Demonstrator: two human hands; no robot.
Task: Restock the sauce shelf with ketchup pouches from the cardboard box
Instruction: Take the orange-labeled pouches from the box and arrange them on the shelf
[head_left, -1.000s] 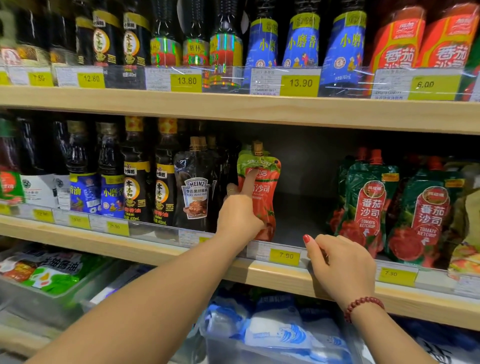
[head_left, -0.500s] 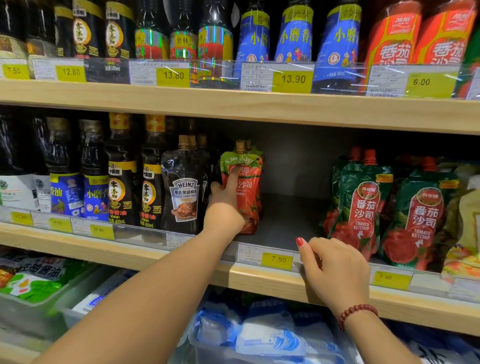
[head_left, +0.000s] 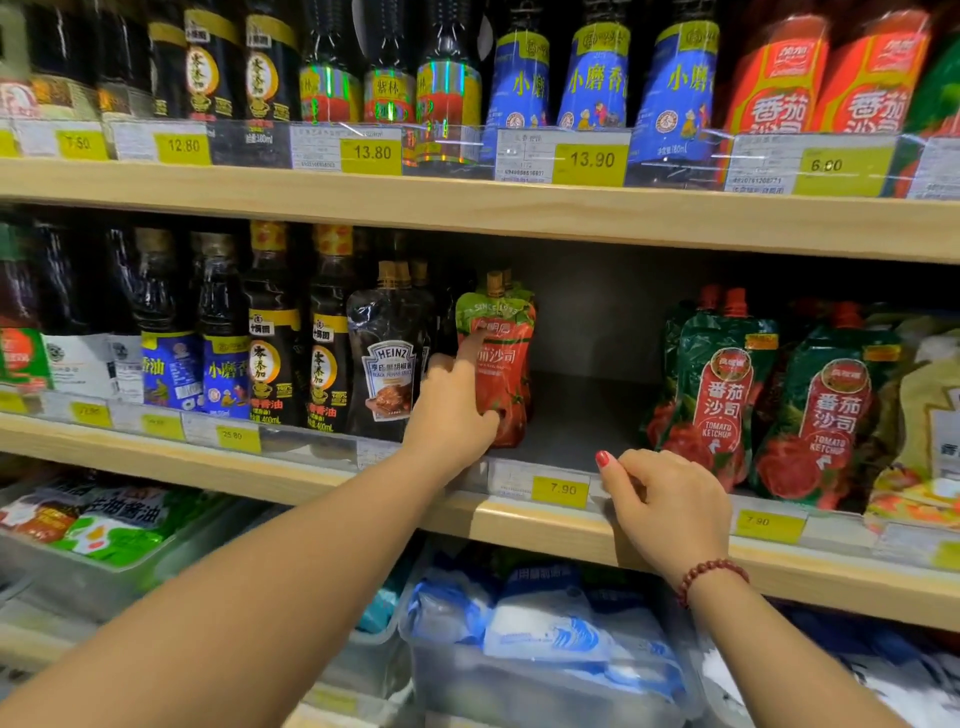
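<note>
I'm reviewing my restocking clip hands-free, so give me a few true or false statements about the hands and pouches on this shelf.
1. The left hand touches a red pouch with its index finger. True.
2. The right hand holds a green pouch. False: the right hand rests on the shelf edge and holds no pouch.
3. A Heinz pouch stands just left of the red pouch. True.
4. The red pouch leans on the green ones. False: bare shelf separates it from the green pouches.
5. The price under that gap reads 13.90. False: the tag reads 7.90.
</note>
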